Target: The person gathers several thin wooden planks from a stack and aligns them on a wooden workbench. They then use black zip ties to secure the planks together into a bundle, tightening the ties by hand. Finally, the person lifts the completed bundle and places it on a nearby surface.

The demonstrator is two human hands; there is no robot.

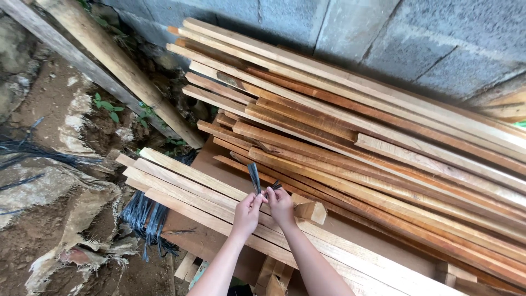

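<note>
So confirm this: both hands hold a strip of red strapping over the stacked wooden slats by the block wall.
Not quite. The strapping is dark, blackish-blue, not red, as the head view shows. The rest holds: left hand and right hand both pinch it above the slats, beside the block wall.

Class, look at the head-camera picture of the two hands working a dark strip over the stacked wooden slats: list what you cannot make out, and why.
- How the dark strip is knotted: hidden between the left hand and right hand.
- Lower end of the slat bundle: cut off by the bottom edge.
- Far ends of the long planks: cut off by the right edge.
- What the black strands are tied to: hidden under the slats.
</note>
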